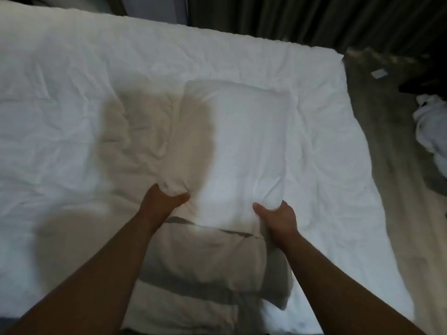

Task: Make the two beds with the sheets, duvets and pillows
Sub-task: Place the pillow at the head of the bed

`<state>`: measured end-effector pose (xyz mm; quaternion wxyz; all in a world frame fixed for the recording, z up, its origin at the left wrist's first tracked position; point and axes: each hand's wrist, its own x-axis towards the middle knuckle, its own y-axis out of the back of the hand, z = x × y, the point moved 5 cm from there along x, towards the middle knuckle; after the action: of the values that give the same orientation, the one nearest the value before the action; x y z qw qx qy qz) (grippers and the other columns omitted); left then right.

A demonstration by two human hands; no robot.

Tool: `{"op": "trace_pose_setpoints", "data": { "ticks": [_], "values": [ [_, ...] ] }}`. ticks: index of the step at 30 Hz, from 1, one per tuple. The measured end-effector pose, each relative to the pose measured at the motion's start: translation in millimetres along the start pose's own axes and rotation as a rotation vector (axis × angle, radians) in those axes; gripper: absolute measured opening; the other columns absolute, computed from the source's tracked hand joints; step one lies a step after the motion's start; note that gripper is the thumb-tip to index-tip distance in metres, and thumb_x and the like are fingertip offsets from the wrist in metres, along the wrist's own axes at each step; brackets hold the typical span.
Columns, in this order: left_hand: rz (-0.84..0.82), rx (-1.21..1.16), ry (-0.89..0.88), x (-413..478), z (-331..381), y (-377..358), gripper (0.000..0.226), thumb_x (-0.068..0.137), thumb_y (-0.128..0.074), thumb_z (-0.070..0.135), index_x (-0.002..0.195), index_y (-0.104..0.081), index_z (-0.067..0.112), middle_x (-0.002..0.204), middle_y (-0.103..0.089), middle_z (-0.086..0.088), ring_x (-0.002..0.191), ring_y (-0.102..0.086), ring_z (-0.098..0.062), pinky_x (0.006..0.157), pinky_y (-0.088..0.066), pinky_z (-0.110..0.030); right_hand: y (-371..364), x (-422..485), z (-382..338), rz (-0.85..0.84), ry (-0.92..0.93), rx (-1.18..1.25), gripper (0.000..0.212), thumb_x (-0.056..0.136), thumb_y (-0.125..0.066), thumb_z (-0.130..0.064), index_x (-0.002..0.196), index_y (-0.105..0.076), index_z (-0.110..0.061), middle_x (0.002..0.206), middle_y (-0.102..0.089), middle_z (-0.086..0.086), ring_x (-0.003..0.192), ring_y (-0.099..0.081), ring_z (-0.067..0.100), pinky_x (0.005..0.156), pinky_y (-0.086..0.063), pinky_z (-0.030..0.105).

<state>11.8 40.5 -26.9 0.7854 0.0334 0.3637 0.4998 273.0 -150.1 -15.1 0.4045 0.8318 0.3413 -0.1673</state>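
Plump white fabric pillow [242, 146] out ahead, near corners pinched by left hand [162, 201]; right hand [278, 218] likewise, above rumpled white duvet [60, 105].

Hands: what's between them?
Head view: the pillow spans the gap, white fabric only; the left hand and right hand each grip a near corner.

You have no words, labels, brands or numbers to read here. The white pillow [242, 146] pinched in your left grip [162, 201] and right grip [278, 218] shows only plain cloth. A small pale slip [379, 73] lies on the floor [387, 131], well beyond your right grip, too blurred to read.
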Motion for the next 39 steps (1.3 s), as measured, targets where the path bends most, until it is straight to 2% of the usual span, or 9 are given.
{"op": "trace_pose_setpoints", "data": {
  "ticks": [7, 12, 15, 18, 21, 24, 28, 32, 39],
  "values": [
    [0.282, 0.041, -0.066, -91.8, 45.9, 63.1, 0.099, 0.047, -0.076, 0.07, 0.129, -0.057, 0.017, 0.124, -0.065, -0.004, 0.114, -0.061, -0.025, 0.096, -0.051, -0.043, 55.7, -70.2, -62.2, 0.08, 0.187, -0.003, 0.035, 0.078, -0.078, -0.045, 0.091, -0.061, -0.018, 0.086, -0.065, -0.006, 0.087, -0.065, 0.02, 0.083, -0.054, 0.034],
    [0.454, -0.045, -0.049, -183.6, 57.3, 102.5, 0.104, 0.048, -0.076, 0.069, 0.133, -0.055, 0.014, 0.13, -0.062, -0.008, 0.118, -0.059, -0.027, 0.1, -0.048, -0.042, 73.1, -118.9, -98.9, 0.037, 0.373, -0.039, 0.028, 0.079, -0.077, -0.042, 0.076, -0.058, -0.021, 0.073, -0.064, -0.009, 0.077, -0.065, 0.018, 0.074, -0.051, 0.03],
    [0.56, -0.121, -0.039, -241.1, 59.5, 118.2, 0.107, 0.049, -0.079, 0.072, 0.135, -0.055, 0.013, 0.13, -0.062, -0.008, 0.118, -0.059, -0.028, 0.1, -0.048, -0.042, 78.0, -141.4, -120.7, -0.063, 0.491, -0.041, 0.029, 0.077, -0.077, -0.044, 0.085, -0.066, -0.017, 0.08, -0.07, -0.002, 0.079, -0.067, 0.02, 0.075, -0.055, 0.036],
    [0.721, -0.195, -0.057, -299.7, 60.1, 126.0, 0.08, 0.062, -0.086, 0.054, 0.127, -0.062, 0.014, 0.118, -0.067, -0.006, 0.106, -0.063, -0.026, 0.088, -0.049, -0.035, 82.4, -162.7, -146.7, -0.166, 0.668, -0.093, 0.037, 0.079, -0.074, -0.046, 0.099, -0.069, -0.015, 0.091, -0.071, 0.002, 0.087, -0.067, 0.025, 0.072, -0.052, 0.034],
    [0.89, -0.317, -0.023, -357.7, 49.8, 121.4, 0.044, 0.073, -0.084, 0.036, 0.111, -0.067, 0.021, 0.1, -0.07, 0.007, 0.094, -0.066, -0.018, 0.074, -0.048, -0.029, 88.8, -192.2, -166.8, -0.267, 0.794, -0.106, 0.025, 0.08, -0.072, -0.046, 0.082, -0.063, -0.023, 0.076, -0.066, -0.005, 0.077, -0.065, 0.02, 0.062, -0.044, 0.028],
    [1.019, -0.436, -0.007, -414.8, 32.0, 115.8, 0.033, 0.071, -0.087, 0.027, 0.099, -0.071, 0.019, 0.092, -0.071, 0.011, 0.09, -0.069, -0.013, 0.077, -0.05, -0.028, 86.3, -227.5, -176.2, -0.38, 0.892, -0.118, 0.023, 0.079, -0.074, -0.04, 0.081, -0.06, -0.022, 0.078, -0.064, -0.006, 0.076, -0.062, 0.019, 0.064, -0.042, 0.026],
    [1.21, -0.521, 0.042, -508.7, -2.5, 111.0, 0.037, 0.072, -0.087, 0.027, 0.104, -0.07, 0.02, 0.098, -0.071, 0.008, 0.094, -0.067, -0.016, 0.088, -0.051, -0.033, 65.0, -290.2, -170.9, -0.6, 0.963, -0.083, 0.03, 0.076, -0.077, -0.04, 0.095, -0.069, -0.019, 0.09, -0.07, -0.007, 0.085, -0.067, 0.015, 0.077, -0.054, 0.03],
    [1.422, -0.584, 0.088, -624.0, -51.7, 95.0, 0.035, 0.072, -0.086, 0.029, 0.1, -0.067, 0.032, 0.098, -0.07, 0.017, 0.095, -0.067, -0.012, 0.089, -0.053, -0.039, 40.7, -385.0, -145.7, -0.839, 1.088, -0.091, 0.019, 0.077, -0.079, -0.034, 0.089, -0.069, -0.023, 0.083, -0.071, -0.011, 0.079, -0.068, 0.009, 0.07, -0.053, 0.027],
    [1.8, -0.635, 0.242, -830.2, -135.9, 16.5, 0.028, 0.074, -0.085, 0.025, 0.096, -0.068, 0.022, 0.089, -0.068, 0.015, 0.09, -0.067, -0.015, 0.083, -0.05, -0.032, 21.9, -564.2, -44.9, -1.184, 1.263, -0.194, 0.015, 0.076, -0.08, -0.031, 0.086, -0.069, -0.027, 0.083, -0.071, -0.013, 0.08, -0.068, 0.007, 0.071, -0.054, 0.028]
  ]
}}
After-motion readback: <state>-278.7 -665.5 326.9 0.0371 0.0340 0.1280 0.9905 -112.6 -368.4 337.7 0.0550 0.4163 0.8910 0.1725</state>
